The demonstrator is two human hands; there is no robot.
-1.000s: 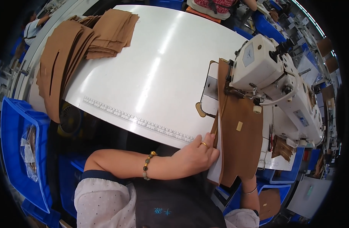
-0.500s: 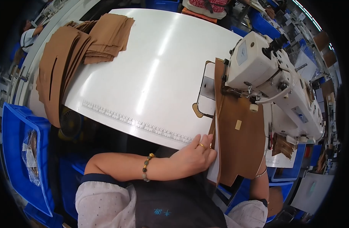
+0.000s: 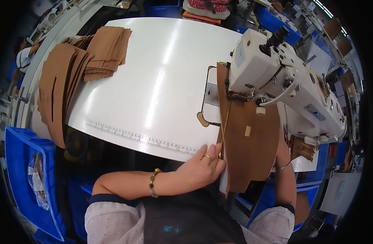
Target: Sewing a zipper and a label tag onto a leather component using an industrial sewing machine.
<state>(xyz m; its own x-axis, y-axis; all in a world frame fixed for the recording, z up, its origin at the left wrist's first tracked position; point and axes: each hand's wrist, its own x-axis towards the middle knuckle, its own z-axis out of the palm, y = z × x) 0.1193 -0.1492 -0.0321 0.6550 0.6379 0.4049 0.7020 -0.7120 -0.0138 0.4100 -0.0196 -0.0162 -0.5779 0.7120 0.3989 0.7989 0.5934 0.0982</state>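
A large brown panel [image 3: 251,150], looking like leather or fabric, lies under the head of a white sewing machine [image 3: 251,61], with a pale sheet along its left edge. On the panel is a small yellowish patch [image 3: 247,131]. My left hand [image 3: 204,167], wearing a ring, is closed on the panel's left edge near the table's front edge, thumb and fingers together. Past the panel's right edge reaches my right hand [image 3: 282,150]. The panel covers much of that hand, and its fingers are hidden.
Stacked brown cut pieces [image 3: 58,85] hang over the left end of the white table [image 3: 154,81]. A printed ruler [image 3: 141,136] runs along its front edge. A blue bin [image 3: 28,171] at left holds a plastic-wrapped bundle. Brown scraps [image 3: 303,148] lie beyond the machine.
My right arm has reached farther forward along the panel's right side. My left hand keeps its grip on the left edge. The whole view has shifted slightly.
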